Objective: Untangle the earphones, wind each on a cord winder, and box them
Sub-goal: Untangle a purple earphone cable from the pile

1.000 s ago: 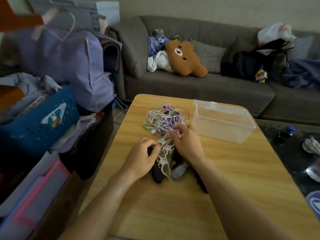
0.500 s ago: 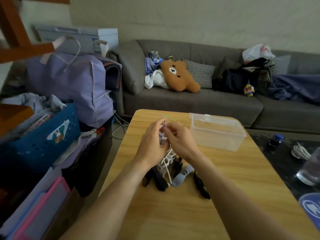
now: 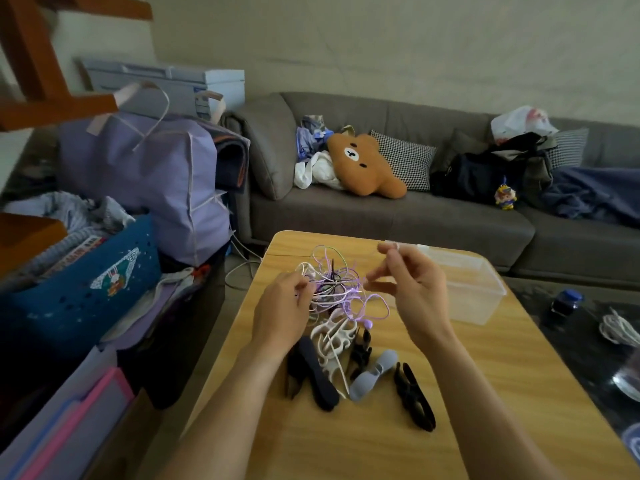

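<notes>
A tangle of earphones (image 3: 332, 282) in white, purple and dark cords hangs lifted above the wooden table (image 3: 485, 393). My left hand (image 3: 280, 313) grips the tangle's left side. My right hand (image 3: 412, 289) pinches a thin cord at its right side, fingers raised. Below the tangle lie several cord winders: a white one (image 3: 334, 339), dark ones (image 3: 317, 372) (image 3: 414, 396) and a grey one (image 3: 372, 374). A clear plastic box (image 3: 481, 292) stands open behind my right hand, partly hidden by it.
A grey sofa (image 3: 381, 216) with a bear cushion (image 3: 363, 164), bags and cloth runs behind the table. A purple bag (image 3: 145, 174) and a blue basket (image 3: 79, 278) crowd the left. A dark low table (image 3: 588, 327) with a small bottle and a coiled cord stands on the right.
Both hands have lifted the tangle off the table and drawn apart, my right hand pulling a cord to the right. The camera has tilted upward.
</notes>
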